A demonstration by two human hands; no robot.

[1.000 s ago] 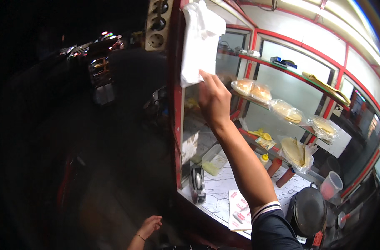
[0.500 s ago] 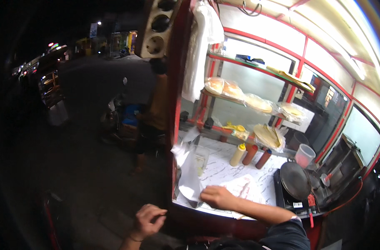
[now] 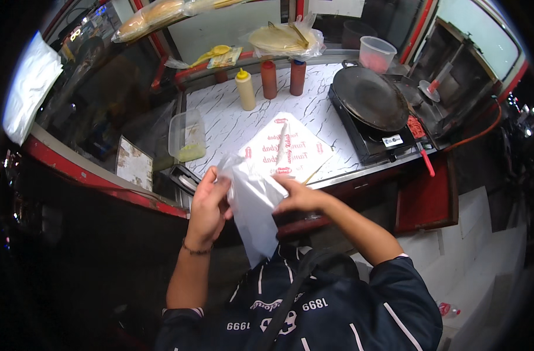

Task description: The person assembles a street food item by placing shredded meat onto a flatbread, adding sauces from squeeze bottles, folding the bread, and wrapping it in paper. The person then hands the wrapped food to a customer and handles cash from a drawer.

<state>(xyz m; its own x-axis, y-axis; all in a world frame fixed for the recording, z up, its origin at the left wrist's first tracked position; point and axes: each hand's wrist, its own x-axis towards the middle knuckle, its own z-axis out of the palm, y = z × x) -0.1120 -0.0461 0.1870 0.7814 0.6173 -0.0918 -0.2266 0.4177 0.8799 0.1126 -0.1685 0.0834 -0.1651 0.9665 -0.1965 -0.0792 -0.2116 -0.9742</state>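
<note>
Left fingers (image 3: 220, 189) and right fingers (image 3: 285, 183) pinch a white bag (image 3: 253, 209), its long axis pointing toward the shirt (image 3: 360, 301).

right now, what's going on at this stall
A person is handling a white plastic bag at the counter's front edge. The left hand holds it near the top, and the right hand is at its right edge. Behind it, a printed paper sheet lies on the counter. Three squeeze bottles stand farther back, and a black pan sits on the stove to the right.
</note>
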